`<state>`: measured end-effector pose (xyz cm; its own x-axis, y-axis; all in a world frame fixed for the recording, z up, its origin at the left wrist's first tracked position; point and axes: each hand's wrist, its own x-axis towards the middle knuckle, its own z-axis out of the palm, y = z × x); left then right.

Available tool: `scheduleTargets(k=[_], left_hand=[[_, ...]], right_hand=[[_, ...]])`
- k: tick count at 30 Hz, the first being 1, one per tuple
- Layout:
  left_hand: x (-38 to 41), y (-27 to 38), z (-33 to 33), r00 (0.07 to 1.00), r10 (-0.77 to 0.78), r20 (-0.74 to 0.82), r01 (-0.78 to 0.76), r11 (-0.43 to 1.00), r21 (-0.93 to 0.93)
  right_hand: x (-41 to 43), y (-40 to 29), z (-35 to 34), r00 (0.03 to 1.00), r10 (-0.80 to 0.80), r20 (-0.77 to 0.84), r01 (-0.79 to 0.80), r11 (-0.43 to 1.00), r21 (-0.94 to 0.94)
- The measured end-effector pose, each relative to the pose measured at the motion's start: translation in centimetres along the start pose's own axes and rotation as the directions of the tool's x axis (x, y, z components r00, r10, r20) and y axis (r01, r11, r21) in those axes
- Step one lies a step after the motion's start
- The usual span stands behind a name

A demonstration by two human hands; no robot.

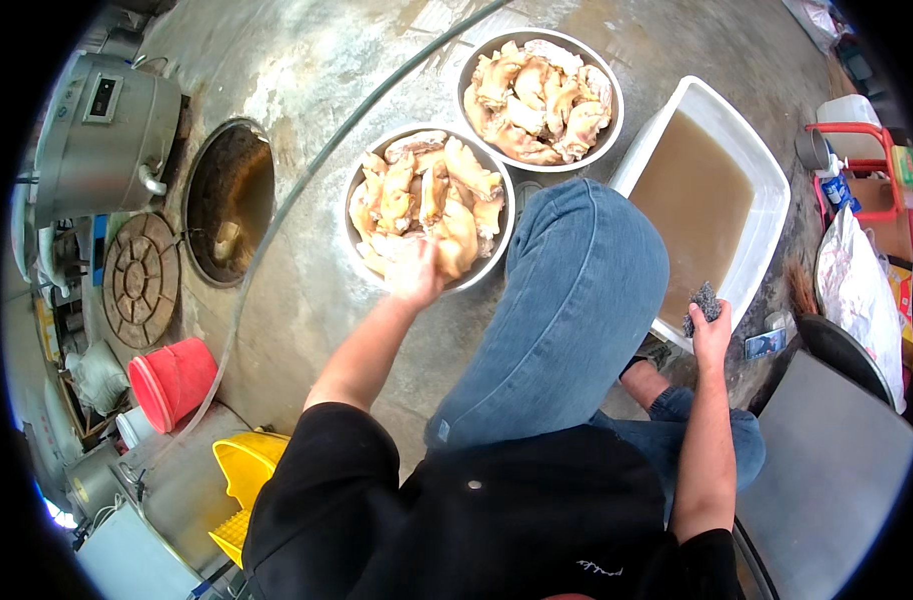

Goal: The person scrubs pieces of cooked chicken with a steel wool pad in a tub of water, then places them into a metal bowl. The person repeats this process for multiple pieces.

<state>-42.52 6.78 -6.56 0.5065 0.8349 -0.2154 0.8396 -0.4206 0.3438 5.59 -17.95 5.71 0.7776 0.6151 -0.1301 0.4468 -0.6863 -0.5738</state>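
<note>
My left hand [414, 276] reaches over the near rim of a round metal basin [507, 225] and touches the pig's trotters [396, 196] piled in it. Whether its fingers grip one of them I cannot tell. In my right hand [711, 336] is a grey steel wool scrubber [702, 306], held above the near end of a white plastic tub [773, 191]. Murky brown water [693, 187] fills much of this tub. Beyond the first basin, a second round basin [616, 124] holds more trotters [535, 97].
A hose [329, 146] crosses the floor left of the basins. Past it lie an open round drain pit [235, 202] and its cover [141, 279]. A red bucket [175, 382] lies tilted at left. A phone [765, 344] rests beside the tub; a metal surface [831, 435] stands at right.
</note>
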Motion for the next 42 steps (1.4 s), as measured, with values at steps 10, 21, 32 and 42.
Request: scheduleTargets(k=[10,21,32,42], left_hand=[[0.8,1.8,2.8,0.923,-0.149,0.355,-0.025,0.897,0.441],[0.2,6.2,1.7,0.942,0.066,0.329,-0.154,0.956,0.251],[-1.8,1.7,0.3,0.99,0.132,0.045,-0.137,0.984,0.114],[3.6,-2.0,-2.5,0.997,0.072,0.019,-0.074,0.981,0.177]], right_hand=[[-1.0,-0.4,-1.0,0.999,0.024,-0.041,-0.026,0.998,-0.053],[-1.2,-0.7,-1.9,0.991,0.13,0.031,-0.13,0.991,-0.023],[0.0,0.2,-8.5,0.979,0.069,-0.191,-0.024,0.973,0.231],[-9.6,9.3,-28.4,0.787,0.346,-0.511,-0.154,0.912,0.379]])
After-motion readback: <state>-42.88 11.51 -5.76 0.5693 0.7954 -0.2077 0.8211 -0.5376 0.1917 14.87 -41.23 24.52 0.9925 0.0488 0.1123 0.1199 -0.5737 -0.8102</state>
